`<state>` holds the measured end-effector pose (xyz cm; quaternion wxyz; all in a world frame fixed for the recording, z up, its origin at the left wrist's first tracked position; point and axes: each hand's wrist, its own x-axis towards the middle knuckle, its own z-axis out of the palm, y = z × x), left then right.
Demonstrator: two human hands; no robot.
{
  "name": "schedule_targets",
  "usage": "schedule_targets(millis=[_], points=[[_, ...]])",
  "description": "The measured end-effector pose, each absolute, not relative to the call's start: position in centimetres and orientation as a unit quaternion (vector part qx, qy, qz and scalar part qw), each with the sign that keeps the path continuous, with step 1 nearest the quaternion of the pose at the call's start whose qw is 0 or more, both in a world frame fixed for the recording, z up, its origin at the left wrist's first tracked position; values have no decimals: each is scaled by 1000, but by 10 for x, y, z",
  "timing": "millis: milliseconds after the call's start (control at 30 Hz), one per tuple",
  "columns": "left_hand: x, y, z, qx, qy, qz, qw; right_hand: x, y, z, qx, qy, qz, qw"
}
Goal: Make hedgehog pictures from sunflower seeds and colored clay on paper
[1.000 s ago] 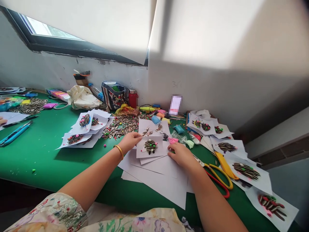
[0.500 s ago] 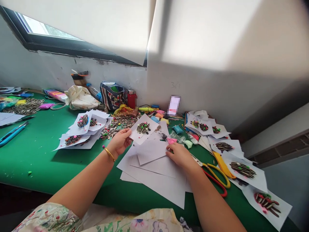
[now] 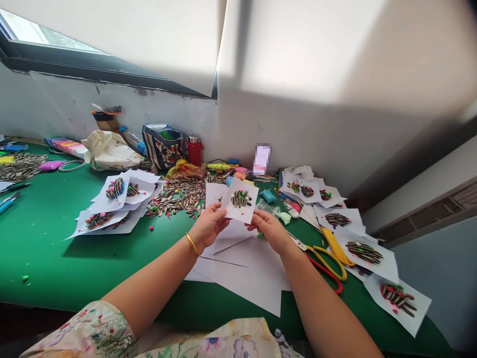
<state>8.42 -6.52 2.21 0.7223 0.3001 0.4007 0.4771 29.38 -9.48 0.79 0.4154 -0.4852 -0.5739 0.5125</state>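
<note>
My left hand (image 3: 209, 226) pinches the lower left corner of a small white card (image 3: 234, 213). The fingers of my right hand (image 3: 274, 232) close on its lower right corner. Glued to the card is a figure of striped sunflower seeds (image 3: 240, 199), dotted with pink, green and white bits. The card is lifted and tilted toward me, above several loose sheets of white paper (image 3: 257, 281). Just right of my right hand lie scissors (image 3: 320, 256) with yellow and red handles. Behind my left hand spreads a heap of loose sunflower seeds (image 3: 179, 199).
Finished seed cards overlap in a pile (image 3: 126, 226) at left and along the right edge, one being a card (image 3: 410, 323) near the corner. At the back stand a striped bag (image 3: 164, 149), a red bottle (image 3: 194, 151) and a propped blurred-out object (image 3: 262, 159). A blue clay packet (image 3: 269, 197) lies behind my right hand.
My left hand has brought the card right and closer to my right hand. My right hand has lifted off the paper sheets and taken the card's other corner. The view has shifted slightly right.
</note>
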Motion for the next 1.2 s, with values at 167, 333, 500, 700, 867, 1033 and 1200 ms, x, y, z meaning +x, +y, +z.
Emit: schedule_targets(millis=[167, 333, 500, 700, 867, 1033, 1200], points=[[101, -62, 22, 321, 401, 458, 726, 293, -91, 3, -511, -479, 540, 467], [105, -55, 25, 341, 384, 433, 741, 299, -85, 1, -516, -413, 551, 509], [96, -44, 23, 365, 390, 452, 715, 331, -70, 6, -511, -331, 518, 602], [83, -35, 4, 357, 391, 526, 665, 400, -55, 7, -566, -177, 411, 692], [78, -32, -6, 342, 380, 548, 662, 451, -49, 0, -603, -100, 372, 698], [78, -31, -9, 363, 385, 551, 645, 474, -37, -1, -619, -62, 372, 689], [77, -28, -13, 406, 400, 549, 611, 470, -37, -1, -614, -85, 389, 681]])
